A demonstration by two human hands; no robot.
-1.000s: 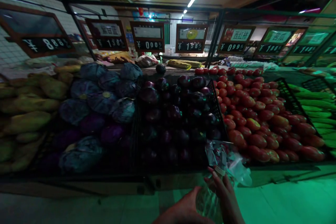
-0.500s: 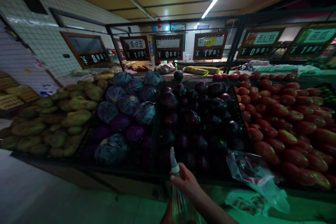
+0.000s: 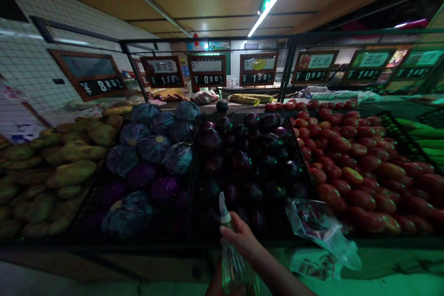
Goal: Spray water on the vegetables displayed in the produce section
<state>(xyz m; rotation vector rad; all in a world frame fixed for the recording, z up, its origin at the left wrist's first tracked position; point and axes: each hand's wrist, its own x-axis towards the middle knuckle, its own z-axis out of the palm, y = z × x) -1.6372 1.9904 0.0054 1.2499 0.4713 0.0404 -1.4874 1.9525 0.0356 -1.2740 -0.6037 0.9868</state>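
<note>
A clear bottle (image 3: 233, 261) with a white pointed nozzle (image 3: 222, 204) is held upright at the bottom middle, in front of the crate of dark eggplants (image 3: 241, 161). My right hand (image 3: 240, 237) is closed round its neck, just below the white collar. Low at the frame's bottom edge, my left hand (image 3: 215, 282) grips the lower part of the bottle; much of it is hidden by the bottle and cut off by the frame. To the right of the hands, a crumpled clear plastic bag (image 3: 317, 226) hangs over the stand's front edge.
Potatoes (image 3: 74, 172) and purple cabbages (image 3: 154, 148) lie to the left, tomatoes (image 3: 360, 157) to the right. Long green vegetables (image 3: 428, 142) show at the far right. Price signs (image 3: 258, 70) hang from a dark metal frame (image 3: 208, 42) behind the produce.
The view has turned a little to the right, bringing the long green vegetables into sight. Both hands keep hold of the bottle, which appears slightly further left.
</note>
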